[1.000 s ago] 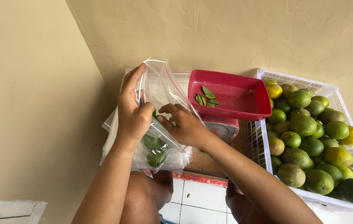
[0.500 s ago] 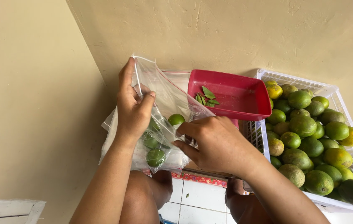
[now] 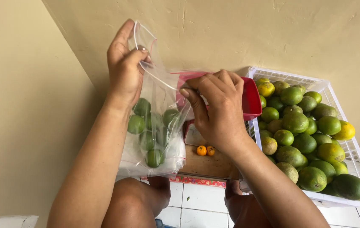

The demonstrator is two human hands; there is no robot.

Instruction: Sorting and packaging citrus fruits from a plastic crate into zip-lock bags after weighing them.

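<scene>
A clear plastic zip bag [image 3: 156,105] hangs lifted in front of me with several small green limes [image 3: 146,126] in its lower half. My left hand [image 3: 125,67] pinches the bag's top left corner, held high. My right hand [image 3: 216,109] grips the top edge on the right side, thumb and fingers closed on the plastic. Between the two hands the bag's mouth is stretched taut.
A red plastic tray [image 3: 251,99] sits behind my right hand. A white slatted crate [image 3: 353,147] full of green and yellow citrus stands at the right. Two tiny orange fruits [image 3: 205,150] lie on a wooden board. My knees and a tiled floor are below.
Both hands have raised the bag higher. My right hand came out of the bag's mouth and took hold of its top edge. More limes show inside the bag.
</scene>
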